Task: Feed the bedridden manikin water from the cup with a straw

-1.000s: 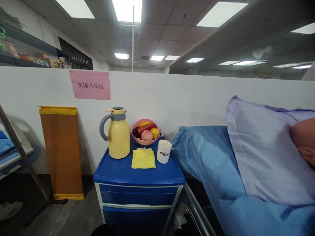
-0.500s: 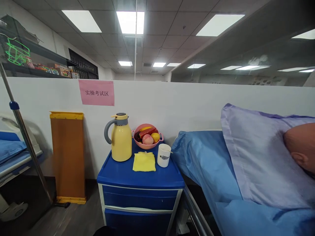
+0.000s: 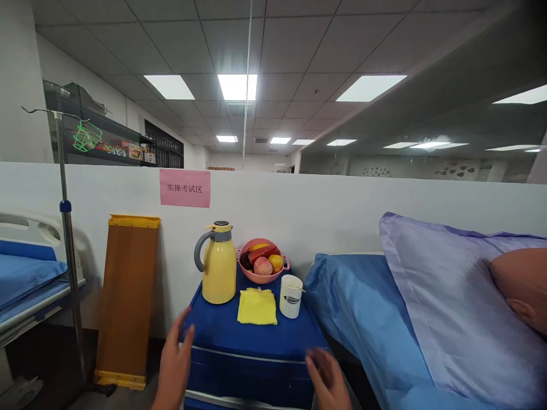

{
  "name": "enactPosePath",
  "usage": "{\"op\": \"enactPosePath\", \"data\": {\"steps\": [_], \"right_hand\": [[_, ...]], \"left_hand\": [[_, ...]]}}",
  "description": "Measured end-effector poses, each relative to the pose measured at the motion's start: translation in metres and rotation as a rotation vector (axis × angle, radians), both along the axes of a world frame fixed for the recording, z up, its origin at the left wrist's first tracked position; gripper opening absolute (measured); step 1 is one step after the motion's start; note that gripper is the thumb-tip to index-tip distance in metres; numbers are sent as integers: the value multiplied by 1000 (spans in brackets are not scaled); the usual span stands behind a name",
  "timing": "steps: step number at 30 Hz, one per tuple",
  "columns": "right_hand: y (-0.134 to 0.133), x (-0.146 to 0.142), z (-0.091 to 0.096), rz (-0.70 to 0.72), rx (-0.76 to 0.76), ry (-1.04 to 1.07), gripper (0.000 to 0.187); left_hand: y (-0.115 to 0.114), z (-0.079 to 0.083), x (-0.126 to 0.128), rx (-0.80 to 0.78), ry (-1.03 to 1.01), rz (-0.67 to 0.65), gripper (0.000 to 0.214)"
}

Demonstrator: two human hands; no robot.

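Observation:
My left hand (image 3: pixel 176 359) is raised at the left front corner of the blue bedside cabinet (image 3: pixel 252 337), thumb and fingers apart, holding nothing. By the right front edge is my right hand (image 3: pixel 328 378), its fingers loosely curved and apart, with nothing seen in it. On the cabinet top stands a yellow thermos jug (image 3: pixel 219 270) with a grey handle. A folded yellow cloth (image 3: pixel 257 307) lies in front of a pink bowl (image 3: pixel 261 278) of fruit. To the cloth's right is a white mug (image 3: pixel 290 296) with something thin sticking out at its rim.
Right of the cabinet is a bed with blue sheets (image 3: pixel 354 307), a lilac pillow (image 3: pixel 444 296) and a manikin head (image 3: pixel 519 285). A brown board (image 3: pixel 128 296) leans on the white partition (image 3: pixel 342 210). A metal drip stand (image 3: pixel 69 256) stands at the left.
Both my hands have come into view from below, at the cabinet's front. The view has tilted up, so everything sits lower in it. The things on the cabinet have not moved.

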State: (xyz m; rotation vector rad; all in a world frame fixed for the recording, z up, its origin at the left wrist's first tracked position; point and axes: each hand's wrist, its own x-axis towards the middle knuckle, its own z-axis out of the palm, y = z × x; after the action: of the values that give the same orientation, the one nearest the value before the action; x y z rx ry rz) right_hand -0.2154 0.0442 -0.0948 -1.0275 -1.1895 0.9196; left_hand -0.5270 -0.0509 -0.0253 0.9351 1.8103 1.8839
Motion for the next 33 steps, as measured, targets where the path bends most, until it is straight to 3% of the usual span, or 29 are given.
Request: {"op": "enactPosePath", "data": {"steps": [4,7,11,17,25,29,33], "right_hand": [[70,-16,42,-130,101,-52,86],[105,-31,50,-192,87,-136,94],[128,-43,47,-129,104,-139,83],[142,-48,47,-54,118,-114,61],[141,-43,44,-11,117,-114,59],[138,-42,47,-2,98,-102,60],[134,-40,50,32,98,-81,58]], "left_hand": [[59,76,-32,80,235,98,63],[96,112,-44,10,337,105,49],[118,132,-52,-35,375,142,30],[133,151,-47,-61,442,228,34],[142,178,-32,-186,545,367,38],[140,203,-26,-244,675,342,39],[138,239,-14,-258,846,260,36]]}}
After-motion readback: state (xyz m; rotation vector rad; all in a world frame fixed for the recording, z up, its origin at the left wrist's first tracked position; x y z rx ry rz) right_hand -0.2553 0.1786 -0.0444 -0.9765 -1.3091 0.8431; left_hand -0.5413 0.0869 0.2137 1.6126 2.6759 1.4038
